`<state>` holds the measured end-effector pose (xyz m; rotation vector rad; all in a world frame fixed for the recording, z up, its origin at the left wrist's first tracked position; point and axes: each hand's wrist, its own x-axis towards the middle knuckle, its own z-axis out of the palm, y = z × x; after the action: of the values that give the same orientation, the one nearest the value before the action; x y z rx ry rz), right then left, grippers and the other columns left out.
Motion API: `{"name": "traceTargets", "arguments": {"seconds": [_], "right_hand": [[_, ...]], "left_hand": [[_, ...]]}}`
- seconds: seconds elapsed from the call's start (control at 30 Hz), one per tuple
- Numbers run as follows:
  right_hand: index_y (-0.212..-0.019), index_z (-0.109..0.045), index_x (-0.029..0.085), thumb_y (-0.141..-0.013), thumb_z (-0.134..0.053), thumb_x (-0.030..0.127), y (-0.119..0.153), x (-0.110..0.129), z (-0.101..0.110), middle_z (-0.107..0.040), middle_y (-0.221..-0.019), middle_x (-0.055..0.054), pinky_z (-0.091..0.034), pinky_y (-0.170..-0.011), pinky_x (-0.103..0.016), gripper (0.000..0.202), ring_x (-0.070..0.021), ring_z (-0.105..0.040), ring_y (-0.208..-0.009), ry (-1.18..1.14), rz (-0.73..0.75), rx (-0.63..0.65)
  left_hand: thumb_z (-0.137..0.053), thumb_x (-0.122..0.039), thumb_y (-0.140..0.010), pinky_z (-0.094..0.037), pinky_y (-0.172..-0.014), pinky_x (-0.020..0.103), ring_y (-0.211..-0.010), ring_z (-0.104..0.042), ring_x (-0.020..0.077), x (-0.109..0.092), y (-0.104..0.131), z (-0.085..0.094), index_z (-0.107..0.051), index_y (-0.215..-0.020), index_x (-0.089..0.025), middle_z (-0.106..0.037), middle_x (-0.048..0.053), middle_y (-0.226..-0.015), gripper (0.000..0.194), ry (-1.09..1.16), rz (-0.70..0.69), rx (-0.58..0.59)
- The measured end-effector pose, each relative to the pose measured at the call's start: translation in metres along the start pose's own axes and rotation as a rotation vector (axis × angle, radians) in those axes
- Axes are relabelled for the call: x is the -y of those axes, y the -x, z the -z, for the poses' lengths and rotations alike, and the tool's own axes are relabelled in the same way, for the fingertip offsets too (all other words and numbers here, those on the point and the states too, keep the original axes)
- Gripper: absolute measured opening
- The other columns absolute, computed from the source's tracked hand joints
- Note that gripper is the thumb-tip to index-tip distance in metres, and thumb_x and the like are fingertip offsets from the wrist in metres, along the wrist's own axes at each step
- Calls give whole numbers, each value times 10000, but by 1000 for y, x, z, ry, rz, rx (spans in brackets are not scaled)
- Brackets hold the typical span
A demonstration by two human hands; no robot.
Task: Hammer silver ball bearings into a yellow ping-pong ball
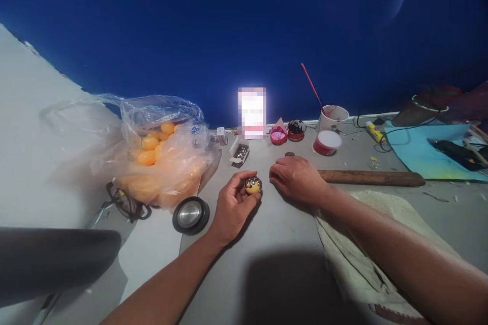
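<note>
A slim lane opens between the hands, with traffic on both flanks!
Here's the route: up the grey table [282, 228], broad on the near side, pinching between the left hand [232, 208] with its bead-studded ball [253, 186] and the curled right hand [299, 178], then on between the white box of metal beads [239, 153] and the pink-smeared dish [278, 135], until the glowing screen [252, 113] blocks it. Out left, the round lid [190, 214] crowds the wrist and the bulging plastic bag [163, 157] walls off the back. Over right, the wooden handle [371, 178] lies crosswise; beyond it, a strip runs up to the red tub [327, 144].
</note>
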<state>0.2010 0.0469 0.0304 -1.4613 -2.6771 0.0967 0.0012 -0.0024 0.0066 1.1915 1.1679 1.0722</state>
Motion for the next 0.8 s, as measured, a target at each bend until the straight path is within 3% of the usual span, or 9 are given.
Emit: {"name": "traceTargets", "arguments": {"seconds": [0.17, 0.27, 0.37, 0.47, 0.6, 0.67, 0.8], "right_hand": [[-933, -725, 185, -1000, -550, 304, 0, -2, -4, -728, -921, -82, -338, -712, -348, 222, -217, -624, -822, 10, 2, 1], [-945, -725, 184, -997, -549, 304, 0, -4, -4, -724, -938, -90, -342, -729, -351, 219, -228, -625, -840, 3, 12, 16], [-1087, -709, 179, -963, -611, 318, 2, -2, -3, -725, -997, -100, -355, -788, -351, 210, -247, -630, -915, -58, 91, 11], [-1291, -639, 187, -951, -644, 323, 4, 4, -5, -716, -1129, -107, -377, -857, -353, 366, -262, -617, -1055, -194, 248, -9], [-1288, -639, 174, -986, -618, 338, 3, 9, -6, -714, -1151, -106, -411, -856, -357, 344, -259, -619, -1054, -216, 220, 7], [-1268, -639, 165, -975, -633, 338, 1, 10, -4, -713, -1135, -100, -428, -856, -354, 340, -259, -618, -1052, -211, 184, 16], [-1172, -652, 138, -979, -608, 332, -6, 13, -1, -682, -1161, -126, -464, -854, -356, 277, -267, -609, -1081, -146, 67, 10]], "left_hand": [[-721, -237, -811, -533, -763, 272, -789, -637, 127, 5, 6, 1, -638, -1235, -204, -702, 46, -1073, 434, -305, -161, -2], [-728, -245, -819, -545, -862, 315, -919, -674, 170, 10, 6, 1, -644, -1235, -221, -701, 61, -1151, 425, -430, -283, -3], [-759, -267, -812, -515, -1021, 385, -1074, -686, 215, 15, 2, 2, -573, -1334, -220, -720, 73, -1162, 556, -451, -245, -23], [-790, -359, -818, -505, -1062, 433, -1103, -694, 230, 19, -1, 3, -441, -1464, -220, -733, 82, -1164, 747, -369, -146, -27], [-793, -478, -832, -535, -1019, 451, -1073, -696, 241, 23, -4, 5, -423, -1482, -234, -731, 84, -1138, 787, -386, -146, -24], [-763, -469, -867, -551, -987, 442, -1081, -678, 242, 22, -5, 6, -453, -1460, -232, -688, 106, -1210, 710, -466, -258, -31], [-740, -327, -892, -542, -978, 465, -1183, -578, 289, 14, 1, 1, -570, -1352, -212, -595, 137, -1239, 504, -749, -720, -104]]}}
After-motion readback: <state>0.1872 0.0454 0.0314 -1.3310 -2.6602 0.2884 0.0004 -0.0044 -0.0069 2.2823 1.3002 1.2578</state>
